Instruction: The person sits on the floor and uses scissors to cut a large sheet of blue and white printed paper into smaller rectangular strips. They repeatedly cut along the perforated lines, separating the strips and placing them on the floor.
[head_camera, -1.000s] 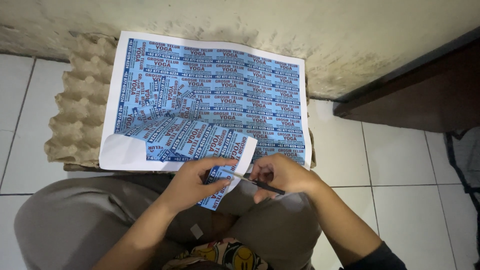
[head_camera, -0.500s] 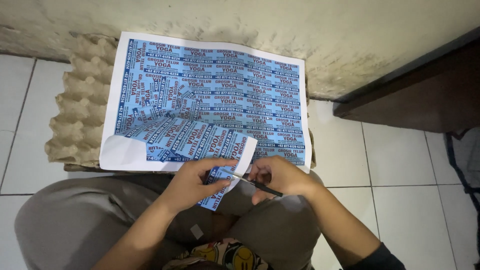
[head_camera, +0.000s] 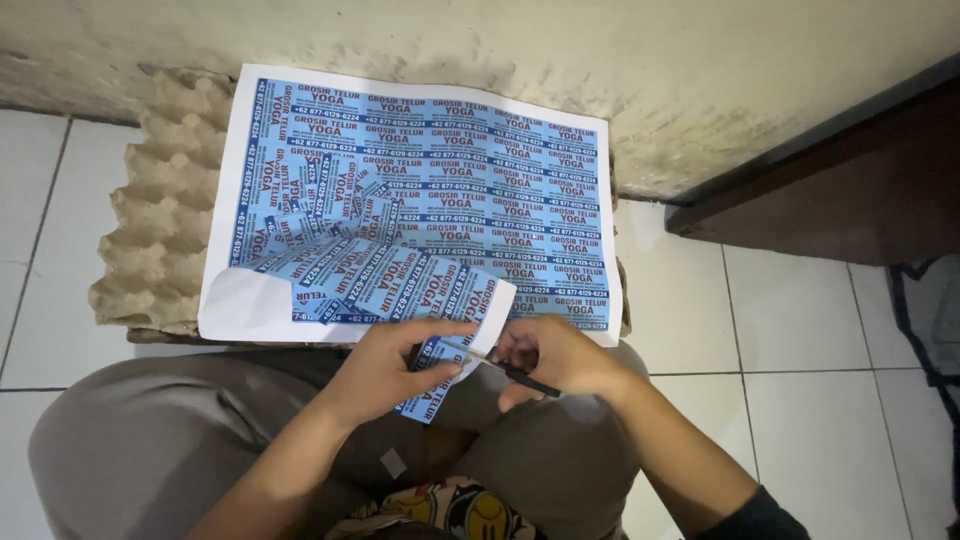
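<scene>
Left hand (head_camera: 385, 368) pinches blue label strip (head_camera: 440, 330) between thumb and fingers. Right hand (head_camera: 560, 355) grips scissors (head_camera: 505, 366), blades at strip edge, handles hidden in palm. Beyond hands: label sheet (head_camera: 430, 190) covering most of egg tray (head_camera: 155, 225).

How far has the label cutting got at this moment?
Done: a few cut strips lie loose on the printed sheet, which rests on an egg tray. In hand: the left hand holds a blue strip while the right hand works scissors into it. Left: most of the sheet looks uncut, so the job seems at an early stage.
</scene>
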